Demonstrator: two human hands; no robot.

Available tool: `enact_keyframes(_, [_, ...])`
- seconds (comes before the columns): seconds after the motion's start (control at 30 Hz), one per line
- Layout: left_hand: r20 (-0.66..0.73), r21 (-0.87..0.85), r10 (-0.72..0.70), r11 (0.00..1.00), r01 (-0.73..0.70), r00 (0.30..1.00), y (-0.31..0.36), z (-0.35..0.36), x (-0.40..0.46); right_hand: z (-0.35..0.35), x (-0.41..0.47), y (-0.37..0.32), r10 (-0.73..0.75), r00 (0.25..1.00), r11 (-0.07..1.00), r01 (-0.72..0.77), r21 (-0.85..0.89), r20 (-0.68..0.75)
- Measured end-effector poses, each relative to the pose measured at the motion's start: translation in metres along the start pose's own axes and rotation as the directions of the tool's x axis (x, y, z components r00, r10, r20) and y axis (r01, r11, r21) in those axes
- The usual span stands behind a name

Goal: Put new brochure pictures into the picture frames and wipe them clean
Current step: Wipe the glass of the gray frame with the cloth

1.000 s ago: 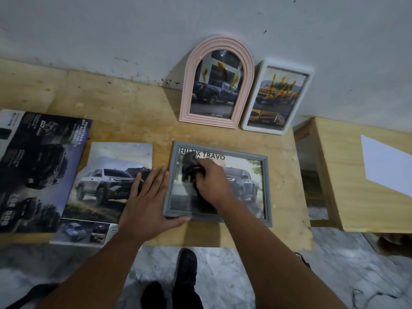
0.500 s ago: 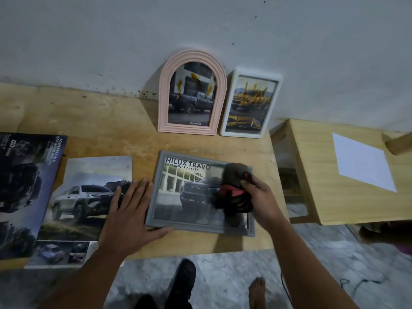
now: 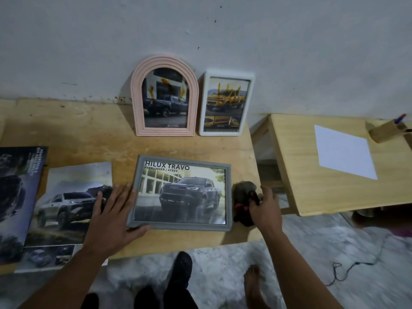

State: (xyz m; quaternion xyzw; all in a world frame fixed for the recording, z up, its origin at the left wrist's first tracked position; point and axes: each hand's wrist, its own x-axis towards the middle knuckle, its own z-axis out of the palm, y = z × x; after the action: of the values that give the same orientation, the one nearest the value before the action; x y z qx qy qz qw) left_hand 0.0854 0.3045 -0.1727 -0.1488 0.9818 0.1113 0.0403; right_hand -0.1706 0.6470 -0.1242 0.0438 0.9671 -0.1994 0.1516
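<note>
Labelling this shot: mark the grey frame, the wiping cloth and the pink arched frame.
grey frame [image 3: 142, 162]: head view, top-left corner of its border.
wiping cloth [image 3: 242, 191]: head view, its fuzzy upper part.
pink arched frame [image 3: 164, 60]: head view, top of its arch.

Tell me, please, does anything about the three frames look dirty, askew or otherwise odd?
The pink arched frame and white frame, leaning against the wall, both show yellow-orange smears across their pictures. The grey frame lies flat and looks clean.

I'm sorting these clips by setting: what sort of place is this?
Probably a plain room at home or a small workspace: a low wooden table against a bare wall, a pen holder, and a marble-patterned floor.
</note>
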Motion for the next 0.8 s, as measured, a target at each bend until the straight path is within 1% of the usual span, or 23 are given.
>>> enact_keyframes(0.03, [0.035, 0.012, -0.014, 1.000, 0.013, 0.999, 0.002, -0.003, 0.001, -0.004, -0.007, 0.002, 0.007, 0.999, 1.000, -0.006, 0.013, -0.051])
enact_keyframes(0.07, [0.066, 0.026, -0.039, 0.999, 0.037, 0.997, 0.006, -0.008, 0.003, -0.009, -0.015, 0.004, -0.029, 0.995, 0.999, 0.032, 0.039, -0.094])
enact_keyframes(0.13, [0.102, 0.032, -0.108, 0.994, 0.105, 0.989, 0.017, -0.022, 0.008, -0.018, -0.029, 0.001, -0.162, 0.979, 0.979, 0.176, 0.106, -0.124])
enact_keyframes(0.17, [0.107, 0.008, -0.143, 0.990, 0.143, 0.984, 0.022, -0.029, 0.011, -0.022, -0.036, -0.005, -0.211, 0.973, 0.964, 0.222, 0.143, -0.091])
enact_keyframes(0.2, [0.109, -0.036, -0.180, 0.982, 0.185, 0.978, 0.027, -0.039, 0.015, -0.025, -0.042, -0.012, -0.247, 0.969, 0.956, 0.247, 0.160, -0.022])
enact_keyframes(0.27, [0.154, -0.144, -0.251, 0.951, 0.273, 0.956, 0.035, -0.058, 0.025, -0.023, -0.051, -0.026, -0.270, 0.945, 0.957, 0.242, 0.160, 0.184])
enact_keyframes(0.33, [0.231, -0.231, -0.290, 0.911, 0.342, 0.929, 0.043, -0.075, 0.034, -0.016, -0.055, -0.041, -0.216, 0.899, 0.968, 0.147, 0.201, 0.382])
enact_keyframes(0.37, [0.265, -0.273, -0.297, 0.889, 0.367, 0.917, 0.047, -0.079, 0.038, -0.015, -0.056, -0.050, -0.183, 0.883, 0.970, 0.092, 0.223, 0.432])
enact_keyframes(0.4, [0.302, -0.326, -0.314, 0.853, 0.407, 0.900, 0.052, -0.084, 0.041, -0.012, -0.056, -0.055, -0.153, 0.880, 0.970, 0.048, 0.236, 0.450])
enact_keyframes(0.47, [0.377, -0.456, -0.372, 0.722, 0.519, 0.848, 0.058, -0.091, 0.049, -0.008, -0.054, -0.064, -0.079, 0.887, 0.966, -0.044, 0.254, 0.455])
enact_keyframes(0.53, [0.400, -0.542, -0.429, 0.602, 0.586, 0.810, 0.058, -0.092, 0.052, -0.007, -0.050, -0.070, -0.004, 0.868, 0.951, -0.150, 0.269, 0.496])
enact_keyframes(0.63, [0.423, -0.622, -0.462, 0.479, 0.620, 0.780, 0.054, -0.086, 0.056, -0.011, -0.043, -0.075, 0.052, 0.817, 0.920, -0.262, 0.290, 0.574])
enact_keyframes(0.67, [0.427, -0.650, -0.471, 0.434, 0.624, 0.772, 0.058, -0.094, 0.057, -0.014, -0.041, -0.074, 0.061, 0.804, 0.905, -0.294, 0.307, 0.591])
enact_keyframes(0.7, [0.429, -0.690, -0.463, 0.387, 0.612, 0.776, 0.060, -0.096, 0.057, -0.018, -0.040, -0.073, 0.066, 0.789, 0.890, -0.324, 0.322, 0.611])
enact_keyframes(0.77, [0.454, -0.740, -0.439, 0.300, 0.603, 0.775, 0.065, -0.101, 0.055, -0.022, -0.037, -0.069, 0.066, 0.779, 0.892, -0.326, 0.314, 0.623])
enact_keyframes(0.8, [0.495, -0.725, -0.445, 0.263, 0.637, 0.746, 0.066, -0.102, 0.051, -0.024, -0.036, -0.067, 0.068, 0.784, 0.907, -0.307, 0.289, 0.618])
